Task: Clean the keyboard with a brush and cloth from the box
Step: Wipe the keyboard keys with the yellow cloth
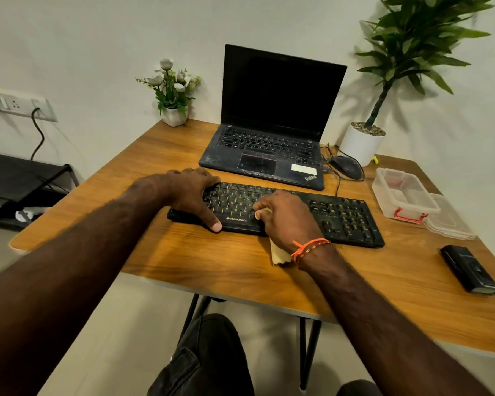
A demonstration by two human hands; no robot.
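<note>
From above, the person's left hand [193,195] lies spread over the left end of the black keyboard [340,218], fingers straight and thumb pressed on the front edge, likely to keep it from sliding on the bench [212,261]. The right hand [286,221] has its fingers curled round a pale yellow cloth [279,254], bunched against the middle keys with a tail trailing toward the wrist, so this looks like the wiping step. The clear box [403,195] stands open to the right, well apart, its lid [452,221] beside it. I cannot make out a brush.
</note>
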